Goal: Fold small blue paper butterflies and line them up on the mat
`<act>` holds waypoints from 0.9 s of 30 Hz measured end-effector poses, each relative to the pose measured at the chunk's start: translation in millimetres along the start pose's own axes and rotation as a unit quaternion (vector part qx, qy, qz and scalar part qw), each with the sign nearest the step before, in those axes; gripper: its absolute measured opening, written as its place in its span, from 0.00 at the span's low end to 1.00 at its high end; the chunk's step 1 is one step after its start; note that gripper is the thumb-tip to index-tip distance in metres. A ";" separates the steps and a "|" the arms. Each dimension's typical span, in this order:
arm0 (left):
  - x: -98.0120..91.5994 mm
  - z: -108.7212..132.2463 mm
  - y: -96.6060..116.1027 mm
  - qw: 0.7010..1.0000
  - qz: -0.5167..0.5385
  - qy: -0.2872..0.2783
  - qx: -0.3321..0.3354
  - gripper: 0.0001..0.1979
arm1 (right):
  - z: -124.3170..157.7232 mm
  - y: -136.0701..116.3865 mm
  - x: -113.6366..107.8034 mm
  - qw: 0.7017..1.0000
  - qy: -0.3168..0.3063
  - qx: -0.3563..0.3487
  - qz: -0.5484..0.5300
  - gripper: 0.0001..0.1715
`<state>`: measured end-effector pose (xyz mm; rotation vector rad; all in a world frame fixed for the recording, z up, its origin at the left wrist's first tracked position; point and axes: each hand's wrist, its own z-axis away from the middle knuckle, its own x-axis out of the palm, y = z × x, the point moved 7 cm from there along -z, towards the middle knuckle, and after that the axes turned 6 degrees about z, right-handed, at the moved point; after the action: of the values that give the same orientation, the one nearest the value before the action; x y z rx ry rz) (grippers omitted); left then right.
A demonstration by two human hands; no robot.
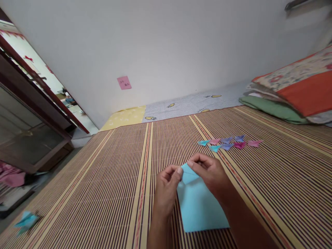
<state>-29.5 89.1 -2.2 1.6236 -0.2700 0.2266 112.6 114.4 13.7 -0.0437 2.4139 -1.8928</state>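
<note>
Both bare hands work over a striped mat [111, 193], with the folded blue paper [189, 175] between them, above the far end of a larger light-blue sheet [203, 212]; the left hand [165, 188] pinches the upper left corner of the folded piece between thumb and bent fingers; the right hand [214, 173] grips its top edge in the same way, thumb pressed on the near face, fingers curled behind; a crease line runs across the held piece, and whether it is joined to the sheet below I cannot tell; the larger sheet lies on the mat, its right side partly covered by the right forearm; beyond the right hand, eight small folded paper pieces [227, 146] in blue, pink, purple and magenta lie in two rows of four, close to one another; a blue folded paper shape [26, 221] sits well apart, at the mat's lower left, its outline blurred; at the back, a yellow cloth [124, 116] and a checked cloth [181, 104] run along the white wall [181, 48], which bears a pink note [124, 83]; folded bedding [293, 90] is piled at the far right
</note>
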 end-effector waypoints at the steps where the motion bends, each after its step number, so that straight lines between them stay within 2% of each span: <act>1: -0.1 -0.6 -2.6 1.000 0.018 0.001 -0.011 0.15 | 0.1 0.6 0.7 1.000 -0.002 0.002 0.000 0.13; 5: -1.0 -1.4 -9.4 0.991 0.118 0.007 -0.054 0.15 | 0.0 6.4 6.1 0.998 -0.044 0.020 -0.045 0.14; 8: 1.3 -0.6 -13.9 0.970 0.219 0.005 -0.102 0.14 | -1.3 7.5 7.9 0.993 -0.086 0.006 -0.083 0.12; 12: 19.8 4.3 -30.3 0.913 0.349 -0.051 -0.205 0.13 | -0.3 0.2 13.0 0.982 -0.155 -0.062 -0.088 0.13; 15: 34.8 8.4 -45.1 0.873 0.404 -0.092 -0.259 0.16 | 1.6 -3.1 15.2 0.976 -0.171 -0.080 -0.107 0.07; 17: 38.1 8.2 -51.1 0.886 0.366 -0.109 -0.264 0.18 | 2.2 -2.7 14.1 0.978 -0.166 -0.066 -0.110 0.06; 19: 32.6 4.4 -50.3 0.927 0.275 -0.102 -0.235 0.18 | 2.2 -2.7 10.1 0.981 -0.153 -0.052 -0.108 0.07; 22: 8.5 -3.6 -31.6 0.983 0.125 -0.021 -0.130 0.22 | 1.3 -5.3 2.9 0.987 -0.136 -0.054 -0.068 0.07; 23: 1.6 -4.6 -22.8 0.992 0.084 -0.004 -0.094 0.23 | 0.9 -5.9 1.2 0.989 -0.132 -0.055 -0.043 0.07; 25: -4.1 -4.2 -10.7 0.998 0.026 -0.013 -0.059 0.25 | -0.2 -6.5 -1.7 0.991 -0.119 -0.060 0.018 0.08; 27: -6.0 -3.0 -5.3 0.998 -0.004 -0.032 -0.047 0.23 | -0.4 -8.4 -2.2 0.989 -0.109 -0.076 0.069 0.09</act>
<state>-33.5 92.6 -8.8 1.5402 -0.3189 0.1545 114.5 113.0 22.0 -0.0843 2.3414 -1.5561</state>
